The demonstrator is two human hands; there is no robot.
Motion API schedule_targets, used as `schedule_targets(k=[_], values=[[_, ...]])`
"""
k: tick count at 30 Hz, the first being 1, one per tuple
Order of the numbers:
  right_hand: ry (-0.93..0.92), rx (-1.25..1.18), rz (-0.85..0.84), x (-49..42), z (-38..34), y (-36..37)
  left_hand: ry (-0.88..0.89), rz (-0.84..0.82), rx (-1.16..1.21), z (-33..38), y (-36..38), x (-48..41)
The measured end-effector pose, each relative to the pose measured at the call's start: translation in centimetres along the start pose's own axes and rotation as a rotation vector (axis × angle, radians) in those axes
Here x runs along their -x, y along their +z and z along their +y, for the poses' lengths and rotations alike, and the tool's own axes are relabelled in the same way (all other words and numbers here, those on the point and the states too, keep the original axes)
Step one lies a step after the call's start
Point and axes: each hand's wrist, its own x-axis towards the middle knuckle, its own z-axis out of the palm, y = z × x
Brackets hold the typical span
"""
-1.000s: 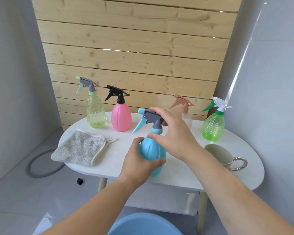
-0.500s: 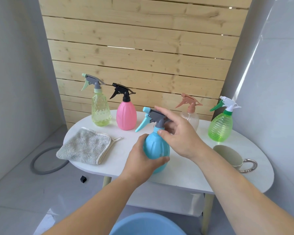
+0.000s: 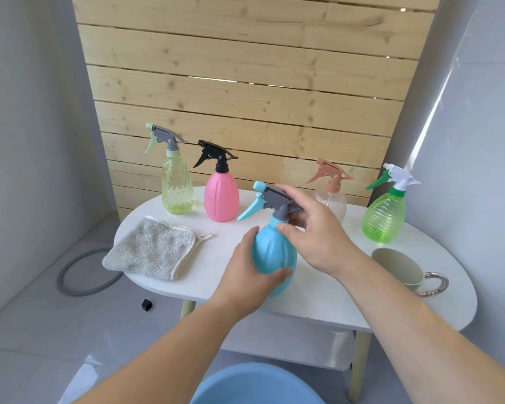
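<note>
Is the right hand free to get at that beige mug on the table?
Probably not at once: the right hand holds the blue bottle by its spray head. The mug sits beside its forearm, nothing between.

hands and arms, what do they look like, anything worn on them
Two bare human hands: the left hand and right hand wear no gloves, and no rings show. The left forearm and right forearm are uncovered all the way to the picture's lower edge. No sleeve, watch, bracelet or marking is visible on either.
</note>
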Motion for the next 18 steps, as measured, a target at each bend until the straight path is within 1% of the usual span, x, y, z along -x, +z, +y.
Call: schedule_targets(k=[3,4,7,9,14,18], values=[[-0.019,0.081,0.011,0.14,-0.25,0.12,0.01,0.072,-0.041,0.09,0.27,0.06],[-0.027,0.102,0.014,0.13,-0.28,0.14,-0.002,0.072,-0.04,0.14,0.29,0.03],[-0.025,0.131,0.017,0.19,-0.3,0.15,-0.042,-0.01,0.064,0.33,0.08,-0.03],[-0.019,0.14,0.02,0.24,-0.37,0.14,-0.055,-0.046,0.093,0.34,-0.2,-0.21],[0.009,0.109,0.041,0.33,-0.22,-0.01,-0.046,0.037,0.007,0.33,0.23,-0.32],[0.019,0.074,0.027,0.44,-0.17,-0.08,-0.021,-0.096,0.025,0.51,0.33,-0.38]])
